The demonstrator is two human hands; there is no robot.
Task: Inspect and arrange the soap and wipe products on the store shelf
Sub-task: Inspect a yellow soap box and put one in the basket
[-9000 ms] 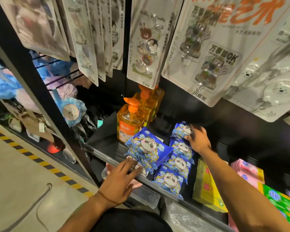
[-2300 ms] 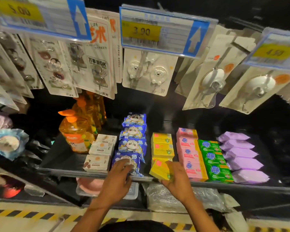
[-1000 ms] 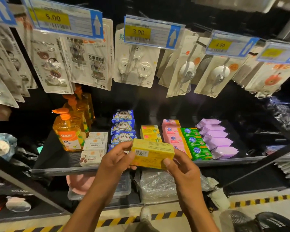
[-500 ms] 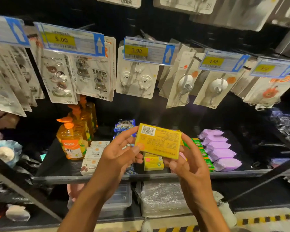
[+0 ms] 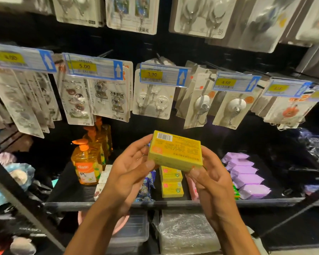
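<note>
I hold a yellow soap box (image 5: 175,150) up in front of the shelf, its barcode side facing me. My left hand (image 5: 131,168) grips its left end with thumb below and fingers behind. My right hand (image 5: 210,177) grips its right end the same way. Below on the black shelf (image 5: 173,203) lie two more yellow soap boxes (image 5: 171,183), blue panda wipe packs (image 5: 145,188), pink packs (image 5: 192,188) partly hidden by my right hand, and purple wipe packs (image 5: 245,173).
Orange pump soap bottles (image 5: 87,162) stand at the shelf's left. Carded wall hooks (image 5: 153,100) and price tags (image 5: 162,75) hang above the shelf. Plastic bins (image 5: 134,229) and a wrapped bundle (image 5: 186,234) sit under the shelf. A black upright post (image 5: 17,196) runs at the left.
Both hands lifted the yellow box from the shelf front up toward my face and turned its printed back to me; the view tilted upward.
</note>
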